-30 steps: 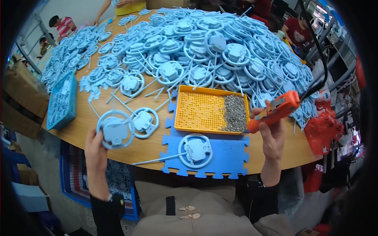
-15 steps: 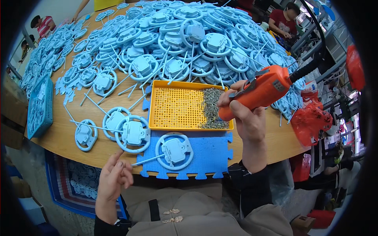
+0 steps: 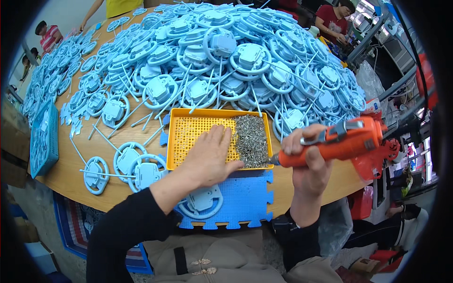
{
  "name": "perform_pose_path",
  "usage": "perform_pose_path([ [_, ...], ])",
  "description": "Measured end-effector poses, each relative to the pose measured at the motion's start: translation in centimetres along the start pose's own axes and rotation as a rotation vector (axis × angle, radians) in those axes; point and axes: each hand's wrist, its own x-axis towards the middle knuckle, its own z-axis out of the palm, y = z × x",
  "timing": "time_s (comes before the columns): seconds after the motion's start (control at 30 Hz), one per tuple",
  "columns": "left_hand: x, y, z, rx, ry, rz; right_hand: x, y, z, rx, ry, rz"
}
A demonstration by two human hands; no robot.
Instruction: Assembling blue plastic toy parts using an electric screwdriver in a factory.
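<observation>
My left hand point(image 3: 207, 155) lies flat with its fingers stretched over the yellow perforated tray point(image 3: 188, 113), beside the pile of small metal screws point(image 3: 252, 141) at the tray's right end. My right hand point(image 3: 311, 177) is wrapped round an orange electric screwdriver point(image 3: 344, 141). The screwdriver is tilted almost level, with its tip pointing left at the tray's lower right corner. Below the tray, on a blue foam mat point(image 3: 247, 198), sits a light-blue plastic wheel-shaped part point(image 3: 204, 200), partly hidden by my left arm.
A large heap of light-blue wheel-shaped parts point(image 3: 222, 45) fills the table's far side. More wheel-shaped parts point(image 3: 96, 174) lie left of the mat. A blue basket point(image 3: 45, 139) stands at the table's left edge. Other people point(image 3: 332, 21) are at the back.
My left hand has moved up and right from the table's front edge onto the tray. My right hand has turned the screwdriver flatter and moved it slightly lower. The view has shifted a little.
</observation>
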Motion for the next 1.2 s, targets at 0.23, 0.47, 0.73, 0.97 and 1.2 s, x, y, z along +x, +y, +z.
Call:
perform_pose_path([
  [0.23, 0.4, 5.8, 2.8, -0.01, 0.019, -0.03, 0.0, -0.9, -2.1, -0.075, -0.012, -0.06],
  [0.47, 0.8, 4.8, 1.0, -0.209, 0.015, -0.027, 0.7, -1.0, -3.1, -0.175, 0.018, -0.096],
  [0.73, 4.7, 3.1, 3.6, 0.056, 0.066, -0.215, 0.7, -0.5, -2.6, -0.141, -0.002, -0.062],
  [0.97, 4.5, 5.4, 4.4, -0.099, 0.074, -0.131, 1.0, -1.2, -3.2, -0.211, -0.013, -0.1],
  [1.2, 3.9, 3.7, 3.4, -0.168, 0.08, -0.162, 1.2, -1.5, -2.5, -0.194, -0.02, -0.104],
])
